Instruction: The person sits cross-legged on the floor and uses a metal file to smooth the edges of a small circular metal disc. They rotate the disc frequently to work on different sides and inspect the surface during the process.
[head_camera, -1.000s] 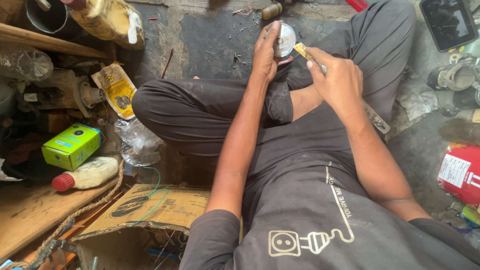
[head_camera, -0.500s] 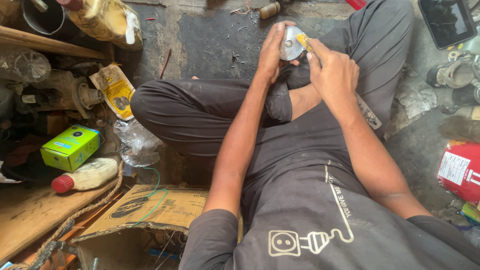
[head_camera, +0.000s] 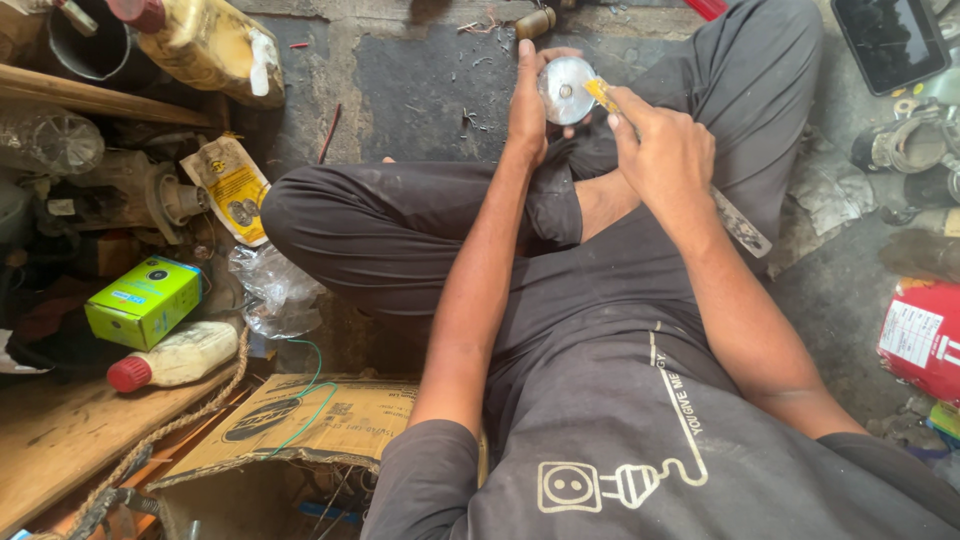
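Note:
I sit cross-legged on a dark floor and look down at my arms. My left hand (head_camera: 528, 105) grips a round silvery metal disc part (head_camera: 566, 90) and holds it up above my knee. My right hand (head_camera: 665, 150) is closed around a thin tool with a yellow tip (head_camera: 601, 95). That tip touches the disc's right side. The tool's other end is hidden inside my fist.
At the left lie a green box (head_camera: 144, 301), a white bottle with a red cap (head_camera: 175, 357), a yellow packet (head_camera: 233, 188), crumpled plastic (head_camera: 272, 290) and a cardboard box (head_camera: 300, 430). A dark tablet (head_camera: 886, 42) and a red container (head_camera: 922, 338) are at the right.
Both hands have moved slightly up and away from me with the disc. The tool tip has shifted closer onto the disc's face.

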